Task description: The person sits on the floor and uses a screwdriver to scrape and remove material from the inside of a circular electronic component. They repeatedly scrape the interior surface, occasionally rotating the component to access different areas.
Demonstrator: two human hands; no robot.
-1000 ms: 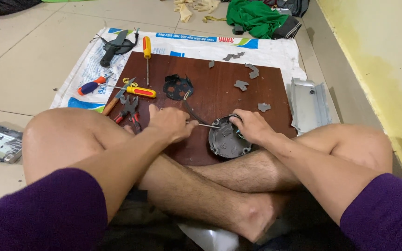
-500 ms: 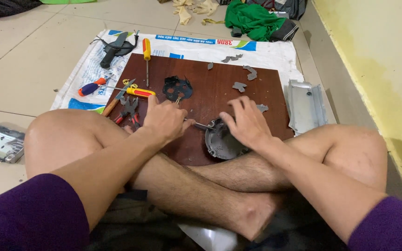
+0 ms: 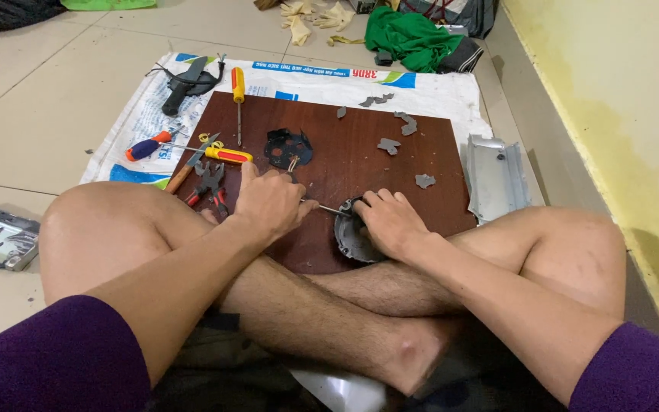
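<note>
Seated cross-legged behind a dark brown board [image 3: 345, 164], smooth and rectangular, laid on a woven white sack [image 3: 299, 80]. Left hand [image 3: 270, 202] curled shut around a thin metal tool [image 3: 328, 208], only the bright shaft showing, tip aimed at a round grey housing [image 3: 348, 240] at the board's near edge. Right hand [image 3: 389, 221] pressed on top of that housing, fingers together and bent over its rim. Black perforated disc [image 3: 287, 146] flat near the board's middle. Jagged grey fragments [image 3: 404, 122] scattered over the far right of the board. Pliers [image 3: 209, 183] with red grips at the left edge, beside a yellow-handled screwdriver [image 3: 226, 154]; another screwdriver [image 3: 238, 88] upright across the far edge. Folded shiny metal bracket [image 3: 497, 175] on the floor right of the board. Crumpled green cloth [image 3: 409, 34] beyond the sack.
</note>
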